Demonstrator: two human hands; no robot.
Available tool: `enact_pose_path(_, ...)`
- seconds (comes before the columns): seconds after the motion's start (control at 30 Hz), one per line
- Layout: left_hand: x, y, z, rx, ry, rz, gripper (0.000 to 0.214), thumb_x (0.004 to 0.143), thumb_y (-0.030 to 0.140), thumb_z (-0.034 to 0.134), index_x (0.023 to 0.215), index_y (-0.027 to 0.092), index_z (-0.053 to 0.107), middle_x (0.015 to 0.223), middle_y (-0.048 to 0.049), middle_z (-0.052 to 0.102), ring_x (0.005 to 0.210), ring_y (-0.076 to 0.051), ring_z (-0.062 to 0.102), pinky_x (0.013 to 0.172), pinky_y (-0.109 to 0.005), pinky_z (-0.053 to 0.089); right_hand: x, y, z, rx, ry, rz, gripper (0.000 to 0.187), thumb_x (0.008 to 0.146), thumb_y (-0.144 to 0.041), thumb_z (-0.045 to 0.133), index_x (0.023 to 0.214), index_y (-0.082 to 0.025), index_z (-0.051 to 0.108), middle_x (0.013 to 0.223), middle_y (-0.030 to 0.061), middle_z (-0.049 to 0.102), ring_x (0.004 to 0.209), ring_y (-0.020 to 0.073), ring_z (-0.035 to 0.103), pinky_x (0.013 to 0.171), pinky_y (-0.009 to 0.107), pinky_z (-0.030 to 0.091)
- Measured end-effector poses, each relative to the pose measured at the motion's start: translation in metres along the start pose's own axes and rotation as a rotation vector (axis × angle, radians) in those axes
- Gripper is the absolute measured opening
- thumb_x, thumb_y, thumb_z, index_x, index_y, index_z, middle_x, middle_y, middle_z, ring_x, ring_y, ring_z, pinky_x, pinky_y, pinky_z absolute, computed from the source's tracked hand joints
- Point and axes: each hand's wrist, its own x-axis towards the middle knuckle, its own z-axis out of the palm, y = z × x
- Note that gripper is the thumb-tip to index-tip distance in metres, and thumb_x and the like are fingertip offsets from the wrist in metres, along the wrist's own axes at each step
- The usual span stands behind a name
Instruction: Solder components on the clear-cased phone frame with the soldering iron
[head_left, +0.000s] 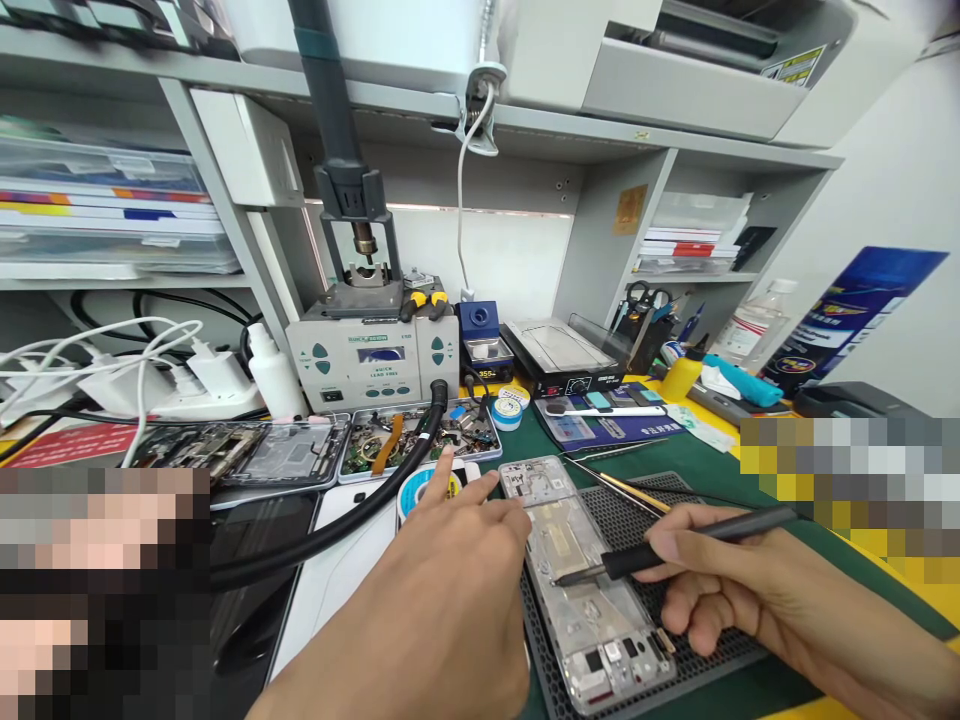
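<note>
A bare silver phone frame (589, 620) lies lengthwise on a black perforated mat (720, 660). It has a camera section at its far end and small dark parts at its near end. My left hand (442, 580) reaches over its left edge, fingers spread and fingertips near the upper left side; the thumb is hidden. Pinched like a pen in my right hand (712, 580) is a black-handled soldering iron (637, 560). Its metal tip meets the middle of the frame, below a pale rectangular patch.
A tray of small electronic parts (450, 440), a solder spool (420, 490) and a thick black hose (375, 510) lie left of the frame. The hot-air station (375, 365) stands behind. Tweezers (622, 450) and a brush (626, 490) rest to the right.
</note>
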Motion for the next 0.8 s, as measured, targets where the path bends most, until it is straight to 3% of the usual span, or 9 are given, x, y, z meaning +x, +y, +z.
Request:
enact_pose_path(0.1,0.000,-0.001,0.001,0.005,0.022,0.003,0.021,0.089,0.010,0.055,0.096,0.024,0.069,0.103,-0.0061,0.079,0.129,-0.032,0.067,0.135,-0.064,0.011,0.002,-0.002,-0.001,-0.005,-0.008,0.037,0.038,0.076,-0.046,0.100,0.083,-0.012,0.084,0.069,0.0102,0.083,0.057,0.0166,0.075,0.053,0.019,0.065)
enact_pose_path(0.37,-0.001,-0.003,0.001,-0.021,0.014,-0.019,0.019,0.087,0.017,0.058,0.098,0.026,0.071,0.101,-0.0037,0.078,0.126,-0.031,0.069,0.137,-0.056,0.014,0.015,-0.012,-0.003,0.037,0.085,0.158,0.030,0.070,-0.032,0.105,0.080,-0.011,0.086,0.081,0.0129,0.086,0.058,0.0174,0.078,0.051,0.020,0.067)
enact_pose_path(0.5,-0.001,-0.003,0.001,-0.012,0.010,-0.015,0.020,0.088,0.017,0.057,0.099,0.025,0.071,0.104,-0.0044,0.078,0.125,-0.030,0.069,0.136,-0.058,0.014,0.014,-0.015,0.001,0.059,0.073,0.148,0.033,0.064,-0.029,0.108,0.083,-0.011,0.086,0.080,0.0109,0.086,0.060,0.0187,0.079,0.052,0.021,0.069)
enact_pose_path(0.8,-0.002,-0.001,0.000,-0.008,0.017,-0.015,0.018,0.088,0.016,0.057,0.094,0.027,0.069,0.097,-0.0028,0.078,0.119,-0.029,0.071,0.135,-0.055,0.023,0.010,-0.013,-0.001,0.068,0.056,0.113,0.030,0.069,-0.028,0.105,0.084,-0.011,0.085,0.082,0.0103,0.086,0.063,0.0193,0.080,0.056,0.023,0.070)
